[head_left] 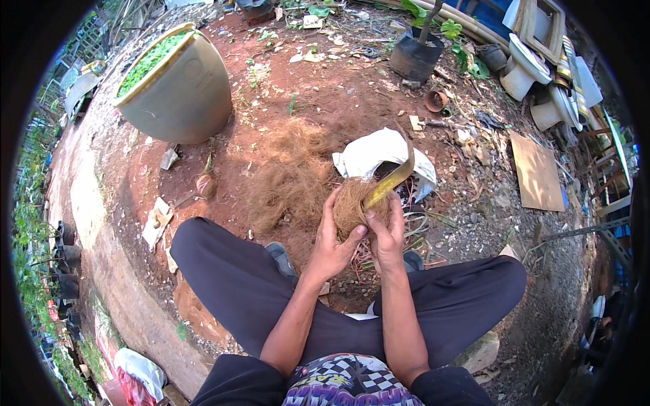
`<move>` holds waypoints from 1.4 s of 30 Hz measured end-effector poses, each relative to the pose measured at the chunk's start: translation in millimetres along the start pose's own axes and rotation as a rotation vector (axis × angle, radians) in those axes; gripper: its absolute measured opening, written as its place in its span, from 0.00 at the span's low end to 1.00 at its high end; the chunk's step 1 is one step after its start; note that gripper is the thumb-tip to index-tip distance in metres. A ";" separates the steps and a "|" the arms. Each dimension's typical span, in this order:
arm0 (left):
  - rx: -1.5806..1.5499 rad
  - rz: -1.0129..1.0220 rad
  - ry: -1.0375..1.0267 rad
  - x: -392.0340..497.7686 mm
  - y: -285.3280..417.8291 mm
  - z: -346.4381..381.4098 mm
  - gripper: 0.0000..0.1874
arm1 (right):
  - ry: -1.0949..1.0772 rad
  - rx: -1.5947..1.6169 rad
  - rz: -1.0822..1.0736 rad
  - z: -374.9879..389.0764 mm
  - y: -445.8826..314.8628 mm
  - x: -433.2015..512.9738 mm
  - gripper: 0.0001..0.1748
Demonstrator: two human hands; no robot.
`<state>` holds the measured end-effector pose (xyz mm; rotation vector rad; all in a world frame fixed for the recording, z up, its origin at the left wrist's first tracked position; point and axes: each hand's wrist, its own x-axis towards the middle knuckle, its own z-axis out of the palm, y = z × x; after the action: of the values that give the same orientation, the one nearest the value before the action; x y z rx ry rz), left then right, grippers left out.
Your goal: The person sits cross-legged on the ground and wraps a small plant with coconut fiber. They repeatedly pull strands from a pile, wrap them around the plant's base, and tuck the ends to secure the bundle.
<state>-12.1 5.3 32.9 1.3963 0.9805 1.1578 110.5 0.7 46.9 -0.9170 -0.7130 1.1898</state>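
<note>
Both my hands cup a ball of brown coconut fibre. My left hand lies along its left side, and my right hand holds its right side. From the ball rises a long yellow-green leaf, its tip browned and curled; my right thumb is close to its base. Whatever is inside the fibre is hidden. Just beyond stands a white sack with a dark opening towards me. A heap of loose coconut fibre spreads on the soil to the left. Cut strips and reddish strings lie beneath my hands.
A smaller ball bound with reddish string, bearing a green shoot, sits on the left. Behind it a big pot holds small green plants. A black grow bag, a terracotta pot, a board and toilet bowls are farther right.
</note>
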 end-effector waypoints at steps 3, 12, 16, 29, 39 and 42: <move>0.004 0.102 0.066 1.9 -1.6 -3.1 0.33 | -0.159 -0.067 0.144 -11.9 -20.3 4.5 0.40; 0.139 0.083 0.455 9.4 -2.5 -12.4 0.11 | -0.182 -0.226 0.163 -13.1 -40.8 3.3 0.30; 0.103 -0.004 0.462 9.9 0.6 -18.5 0.12 | -0.032 -0.204 0.138 -15.3 -45.6 4.5 0.21; 0.295 -0.050 -0.065 2.2 17.7 -29.4 0.20 | 0.101 -0.336 -0.008 -11.3 -28.8 8.5 0.16; 0.442 -0.166 -0.466 -4.0 40.2 -52.8 0.45 | 0.247 -0.305 -0.039 -23.9 -33.4 14.4 0.14; 0.180 -0.140 -0.376 1.1 41.0 -56.9 0.55 | 0.161 -0.325 -0.018 -27.8 -39.5 14.3 0.15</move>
<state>-68.4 12.3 74.1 1.5900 0.9088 0.6824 155.7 4.3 68.8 -1.2595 -0.7952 0.9863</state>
